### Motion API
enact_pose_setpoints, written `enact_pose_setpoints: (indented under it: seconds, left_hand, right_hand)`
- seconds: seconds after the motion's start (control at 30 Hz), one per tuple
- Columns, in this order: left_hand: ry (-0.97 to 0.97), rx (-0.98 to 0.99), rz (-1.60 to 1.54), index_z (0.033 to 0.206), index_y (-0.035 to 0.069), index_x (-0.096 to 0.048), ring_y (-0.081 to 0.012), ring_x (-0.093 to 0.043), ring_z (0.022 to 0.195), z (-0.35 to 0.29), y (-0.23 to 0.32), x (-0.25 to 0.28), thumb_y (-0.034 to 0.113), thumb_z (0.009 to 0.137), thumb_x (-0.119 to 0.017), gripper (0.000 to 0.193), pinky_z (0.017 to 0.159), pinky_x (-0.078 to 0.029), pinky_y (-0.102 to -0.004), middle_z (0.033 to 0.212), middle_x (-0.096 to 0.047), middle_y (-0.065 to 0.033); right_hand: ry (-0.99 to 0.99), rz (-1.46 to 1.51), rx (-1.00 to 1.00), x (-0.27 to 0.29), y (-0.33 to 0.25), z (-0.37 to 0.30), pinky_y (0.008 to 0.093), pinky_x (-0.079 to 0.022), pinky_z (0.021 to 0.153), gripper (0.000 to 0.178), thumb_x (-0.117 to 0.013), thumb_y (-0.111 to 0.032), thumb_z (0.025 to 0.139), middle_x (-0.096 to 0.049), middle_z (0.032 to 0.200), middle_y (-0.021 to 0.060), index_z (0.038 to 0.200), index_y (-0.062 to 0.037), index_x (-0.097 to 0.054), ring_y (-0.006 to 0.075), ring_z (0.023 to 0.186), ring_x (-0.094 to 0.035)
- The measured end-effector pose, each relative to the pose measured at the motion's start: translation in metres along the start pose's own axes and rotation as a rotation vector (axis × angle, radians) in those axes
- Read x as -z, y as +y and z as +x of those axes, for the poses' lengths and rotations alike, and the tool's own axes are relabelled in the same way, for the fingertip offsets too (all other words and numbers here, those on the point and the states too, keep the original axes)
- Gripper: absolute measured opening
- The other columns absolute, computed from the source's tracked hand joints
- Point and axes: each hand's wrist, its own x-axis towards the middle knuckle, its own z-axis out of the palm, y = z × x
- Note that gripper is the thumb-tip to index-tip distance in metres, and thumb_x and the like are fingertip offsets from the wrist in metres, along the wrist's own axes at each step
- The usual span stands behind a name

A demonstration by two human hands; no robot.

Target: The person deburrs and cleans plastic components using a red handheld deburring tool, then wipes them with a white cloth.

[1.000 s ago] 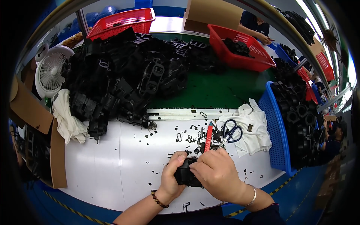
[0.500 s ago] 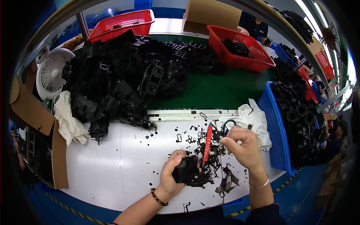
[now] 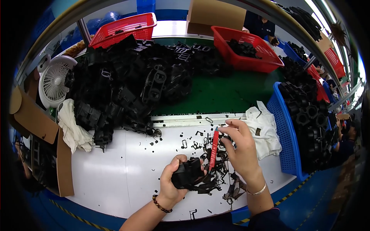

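Observation:
My left hand [image 3: 172,181] is wrapped round a black moulded plastic part [image 3: 187,173], held just over the white tabletop. My right hand [image 3: 241,150] hovers above the scraps, thumb and fingers apart, with nothing visible in it. Beside its fingertips lies a slim tool wrapped in red [image 3: 214,150], with a bluish tip at its far end. Underneath and around the tool spreads a heap of black plastic trimmings [image 3: 221,169], thin strips and small frames. The heap's edge beneath the held part is hidden.
A large pile of black moulded parts [image 3: 115,81] covers the far left. White cloths [image 3: 266,134] lie at right and left. A blue basket [image 3: 283,134] of black parts stands right, a red basket [image 3: 246,63] beyond. A small fan [image 3: 57,81] and cardboard box [image 3: 64,165] are left.
My right hand has let go of a thin curved black strip and moved slightly left toward the red tool, its fingers spreading. The left hand and black part have shifted a little left.

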Motion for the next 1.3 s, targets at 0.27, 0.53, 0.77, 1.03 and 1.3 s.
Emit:
enact_pose_setpoints:
  seconds: [0.27, 0.53, 0.77, 1.03, 1.3]
  left_hand:
    - [-0.017, -0.134, 0.143, 0.132, 0.014, -0.046, -0.0306, -0.053, 0.125, -0.005, 0.006, -0.010, 0.063, 0.096, -0.041, 0.061, 0.108, -0.042, -0.0495, 0.141, -0.050, -0.0207]
    - [-0.016, -0.420, 0.710, 0.159, 0.008, -0.009, -0.0222, -0.047, 0.133, -0.002, 0.008, -0.015, 0.079, 0.088, -0.047, 0.107, 0.110, -0.041, -0.0373, 0.145, -0.044, -0.0127]
    - [0.003, -0.257, 0.488, 0.160, 0.015, -0.008, -0.0203, -0.054, 0.126, -0.006, 0.011, -0.026, 0.048, 0.106, -0.039, 0.070, 0.101, -0.047, -0.0373, 0.144, -0.048, -0.0094]
    - [0.156, -0.337, 0.332, 0.149, 0.024, -0.007, -0.0251, -0.055, 0.122, -0.006, 0.007, -0.006, 0.023, 0.097, -0.069, 0.081, 0.099, -0.050, -0.0383, 0.137, -0.048, -0.0173]
    - [0.312, -0.534, 0.619, 0.144, 0.019, -0.013, -0.0149, -0.055, 0.100, -0.006, 0.000, 0.005, 0.039, 0.080, -0.086, 0.099, 0.081, -0.047, -0.0240, 0.119, -0.051, -0.0151]
  right_hand:
    - [-0.228, 0.251, -0.220, 0.033, 0.007, -0.021, 0.0308, -0.053, 0.074, 0.013, -0.074, -0.004, 0.085, -0.068, 0.091, 0.0103, 0.096, 0.0016, -0.070, 0.0205, 0.082, -0.066]
    - [-0.551, 0.622, -0.293, -0.011, -0.027, -0.011, 0.0294, -0.054, 0.083, 0.032, -0.069, -0.012, 0.093, -0.068, 0.105, 0.0122, 0.119, 0.0039, -0.059, 0.0175, 0.094, -0.067]
    - [-0.375, 0.769, -0.341, -0.025, -0.017, -0.013, 0.0300, -0.053, 0.090, 0.038, -0.064, -0.006, 0.096, -0.066, 0.115, 0.0115, 0.131, 0.0039, -0.054, 0.0161, 0.104, -0.064]
    - [-0.542, 0.977, -0.449, -0.024, -0.023, -0.025, 0.0297, -0.054, 0.089, 0.074, -0.077, -0.005, 0.086, -0.058, 0.127, 0.0138, 0.148, 0.0010, -0.037, 0.0177, 0.111, -0.060]
    - [-0.186, 0.388, -0.116, -0.022, -0.026, -0.028, 0.0215, -0.044, 0.060, 0.053, -0.092, -0.019, 0.070, -0.064, 0.090, 0.0050, 0.109, -0.0018, -0.061, 0.0113, 0.073, -0.060]
